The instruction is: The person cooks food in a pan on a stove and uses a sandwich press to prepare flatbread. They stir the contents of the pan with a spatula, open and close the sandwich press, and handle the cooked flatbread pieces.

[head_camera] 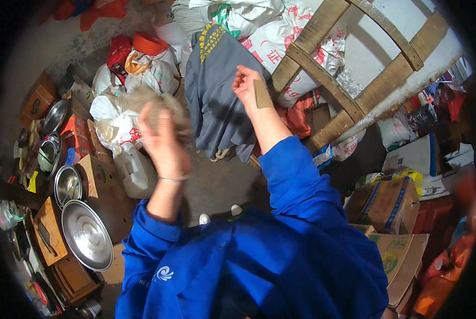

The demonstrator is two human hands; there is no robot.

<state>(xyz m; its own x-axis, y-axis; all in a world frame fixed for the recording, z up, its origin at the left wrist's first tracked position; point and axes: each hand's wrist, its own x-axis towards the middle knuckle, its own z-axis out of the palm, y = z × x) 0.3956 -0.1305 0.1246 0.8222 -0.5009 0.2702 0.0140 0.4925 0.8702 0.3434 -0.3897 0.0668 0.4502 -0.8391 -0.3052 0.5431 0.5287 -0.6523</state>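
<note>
My left hand, blurred by motion and with a bangle on its wrist, is raised over the left side with thumb and fingers apart. Just beyond it is a blurred tan, fuzzy-looking thing; whether my fingers touch it cannot be told. My right hand hangs above a dark grey cloth with yellow writing, its fingers loosely curled and nothing visible in them. A tan patch covers part of that wrist. The cloth lies draped over something hidden.
White sacks lie behind the cloth, beside a wooden ladder-like frame. At left are plastic bags, a plastic jug, a cardboard box, metal lids and a knife on a cutting board. Cartons stand right.
</note>
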